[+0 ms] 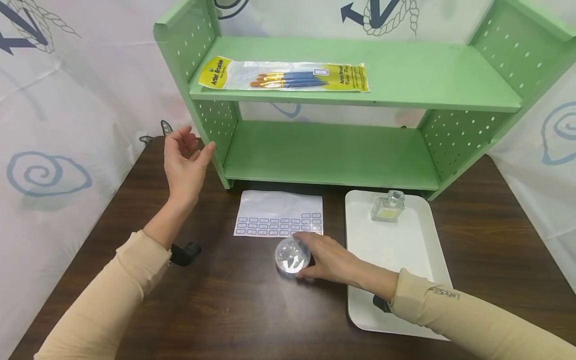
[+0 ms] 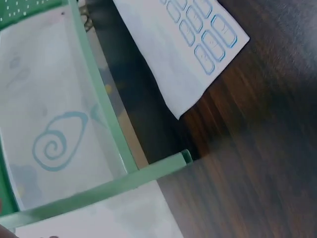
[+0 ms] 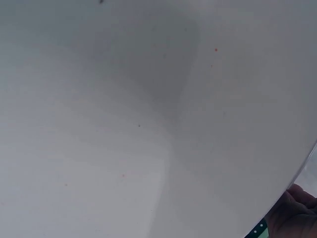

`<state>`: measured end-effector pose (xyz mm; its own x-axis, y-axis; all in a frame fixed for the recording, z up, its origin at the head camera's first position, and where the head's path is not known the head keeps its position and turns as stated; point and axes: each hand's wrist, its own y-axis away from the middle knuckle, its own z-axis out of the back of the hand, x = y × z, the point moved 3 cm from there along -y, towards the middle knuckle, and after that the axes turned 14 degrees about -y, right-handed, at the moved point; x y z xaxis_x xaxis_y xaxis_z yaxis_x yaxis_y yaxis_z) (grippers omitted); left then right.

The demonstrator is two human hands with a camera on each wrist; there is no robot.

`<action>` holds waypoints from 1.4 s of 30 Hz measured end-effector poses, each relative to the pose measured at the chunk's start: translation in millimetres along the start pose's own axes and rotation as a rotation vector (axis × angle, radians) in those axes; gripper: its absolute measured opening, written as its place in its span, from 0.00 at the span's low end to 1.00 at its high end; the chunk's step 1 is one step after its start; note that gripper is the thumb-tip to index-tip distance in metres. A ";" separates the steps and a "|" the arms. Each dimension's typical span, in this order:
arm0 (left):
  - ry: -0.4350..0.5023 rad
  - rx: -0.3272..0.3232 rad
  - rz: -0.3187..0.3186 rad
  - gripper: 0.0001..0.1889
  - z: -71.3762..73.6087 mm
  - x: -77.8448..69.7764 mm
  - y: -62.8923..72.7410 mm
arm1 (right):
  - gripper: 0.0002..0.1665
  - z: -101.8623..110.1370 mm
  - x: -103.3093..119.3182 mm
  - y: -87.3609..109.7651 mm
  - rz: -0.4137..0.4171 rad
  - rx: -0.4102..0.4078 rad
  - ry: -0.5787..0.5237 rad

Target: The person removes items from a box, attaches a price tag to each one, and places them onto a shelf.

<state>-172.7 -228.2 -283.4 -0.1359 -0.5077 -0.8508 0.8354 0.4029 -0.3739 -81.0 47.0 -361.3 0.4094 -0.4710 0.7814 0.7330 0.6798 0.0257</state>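
Observation:
My right hand point(image 1: 330, 257) holds a round, clear lidded container point(image 1: 292, 256) between thumb and fingers, low over the dark table. Its far side lies close to the front edge of a white sheet of blue-bordered labels point(image 1: 279, 214). In the right wrist view, only part of the hand point(image 3: 293, 214) shows, at the lower right corner. My left hand point(image 1: 184, 162) is raised beside the left side panel of a green shelf point(image 1: 324, 155). Its fingers are loosely bent with nothing in them, and the thumb overlaps the panel's edge in the head view.
A white tray point(image 1: 375, 250) lies on the right under my right forearm, with a small glass bottle point(image 1: 388, 207) near its far end. On the upper shelf board rests a packet of artist brushes point(image 1: 288, 77). Patterned white cloth point(image 1: 49, 115) hangs around the table point(image 1: 216, 305).

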 end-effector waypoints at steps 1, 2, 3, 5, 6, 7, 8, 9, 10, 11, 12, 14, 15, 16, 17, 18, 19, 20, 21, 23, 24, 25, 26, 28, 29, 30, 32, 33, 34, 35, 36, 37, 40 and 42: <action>-0.001 0.011 0.017 0.26 -0.7 1.3 -2.9 | 0.44 0.2 0.0 -0.1 -0.001 0.000 -0.003; 0.003 0.026 0.030 0.27 -1.8 2.9 -5.7 | 0.44 0.2 0.0 -0.2 -0.001 0.002 -0.008; 0.009 0.042 0.042 0.28 -2.9 3.6 -8.0 | 0.44 0.2 -0.1 -0.4 -0.001 0.003 -0.011; 0.017 0.058 0.052 0.28 -5.8 5.8 -11.6 | 0.44 -0.1 -0.2 -0.7 -0.001 0.007 -0.015; 0.014 0.063 0.050 0.27 -7.3 6.8 -12.9 | 0.44 -0.1 -0.3 -0.8 0.000 0.008 -0.016; 0.005 0.066 0.046 0.27 -8.7 7.7 -13.8 | 0.44 -0.2 -0.4 -1.0 0.003 0.008 -0.017; -0.007 0.068 0.041 0.26 -10.1 8.6 -14.6 | 0.44 -0.3 -0.6 -1.2 0.007 0.009 -0.018; -0.020 0.070 0.036 0.25 -11.2 9.2 -15.0 | 0.43 -0.3 -0.8 -1.3 0.009 0.010 -0.016; -0.035 0.070 0.034 0.25 -12.3 10.0 -15.1 | 0.43 -0.3 -0.9 -1.5 0.011 0.011 -0.016; -0.050 0.071 0.035 0.24 -13.0 10.5 -15.2 | 0.43 -0.3 -1.0 -1.7 0.011 0.011 -0.016; -0.067 0.073 0.034 0.23 -13.8 11.0 -15.0 | 0.43 -0.3 -1.2 -1.9 0.011 0.011 -0.015; -0.097 0.070 0.031 0.22 -14.5 11.9 -14.3 | 0.43 -0.8 -1.7 -2.4 0.009 0.012 -0.015; -0.109 0.067 0.027 0.22 -14.6 12.5 -14.1 | 0.43 -1.0 -1.9 -2.6 0.008 0.012 -0.014; -0.122 0.062 0.023 0.21 -14.8 13.0 -14.0 | 0.43 -1.2 -2.1 -2.8 0.007 0.012 -0.012; -0.136 0.059 0.015 0.21 -14.7 13.2 -13.7 | 0.43 -1.3 -2.2 -3.1 0.007 0.011 -0.011; -0.147 0.056 0.009 0.20 -14.8 13.3 -13.4 | 0.43 -1.3 -2.2 -3.3 0.009 0.011 -0.009; -0.152 0.054 0.005 0.20 -14.8 13.3 -13.2 | 0.43 -1.3 -2.1 -3.6 0.010 0.010 -0.009; -0.156 0.054 0.000 0.20 -14.8 13.3 -13.2 | 0.43 -1.3 -2.0 -3.9 0.012 0.010 -0.010; -0.160 0.054 -0.001 0.20 -15.1 13.3 -13.2 | 0.43 -1.2 -1.9 -4.2 0.014 0.009 -0.011; -0.162 0.056 -0.001 0.20 -15.3 12.9 -13.2 | 0.43 -1.1 -1.6 -4.7 0.017 0.010 -0.020; -0.158 0.057 0.000 0.20 -15.7 12.9 -13.4 | 0.43 -1.2 -1.5 -4.9 0.018 0.012 -0.027; -0.154 0.058 0.000 0.19 -16.0 13.0 -13.6 | 0.42 -1.1 -1.4 -5.0 0.018 0.015 -0.034; -0.151 0.058 0.000 0.19 -16.3 13.1 -13.9 | 0.42 -1.0 -1.3 -5.1 0.017 0.017 -0.037; -0.138 0.059 -0.003 0.19 -16.9 13.3 -14.3 | 0.41 -0.3 -0.9 -5.2 0.015 0.019 -0.052; -0.134 0.060 -0.005 0.19 -17.1 13.4 -14.4 | 0.41 0.3 -0.6 -5.3 0.012 0.020 -0.061; -0.131 0.061 -0.009 0.19 -17.2 13.5 -14.4 | 0.40 1.2 -0.3 -5.3 0.011 0.019 -0.070; -0.126 0.064 -0.015 0.19 -17.2 13.8 -14.5 | 0.39 3.5 0.2 -5.2 0.008 0.013 -0.090; -0.123 0.066 -0.018 0.20 -17.2 14.3 -14.7 | 0.38 5.0 0.6 -5.2 0.008 0.010 -0.105; -0.121 0.067 -0.020 0.20 -16.9 14.7 -14.8 | 0.38 6.5 0.8 -4.9 0.008 0.007 -0.117; -0.121 0.068 -0.022 0.20 -16.9 15.3 -15.0 | 0.37 8.2 1.0 -4.6 0.009 0.004 -0.127; -0.117 0.069 -0.024 0.20 -16.8 15.7 -15.1 | 0.37 10.0 1.3 -4.3 0.010 0.001 -0.139; -0.113 0.071 -0.025 0.20 -16.9 16.0 -15.2 | 0.37 11.9 1.4 -3.8 0.008 -0.002 -0.146; -0.107 0.072 -0.030 0.21 -16.2 14.1 -14.4 | 0.37 17.9 1.8 -2.1 -0.005 -0.007 -0.204; -0.108 0.073 -0.031 0.21 -15.1 8.8 -12.3 | 0.37 22.4 2.0 -0.9 -0.024 -0.010 -0.263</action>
<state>-192.2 -226.2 -291.8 -0.1075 -0.5996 -0.7931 0.8688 0.3311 -0.3681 -93.0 58.0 -345.8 0.2372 -0.3235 0.9160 0.7469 0.6637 0.0410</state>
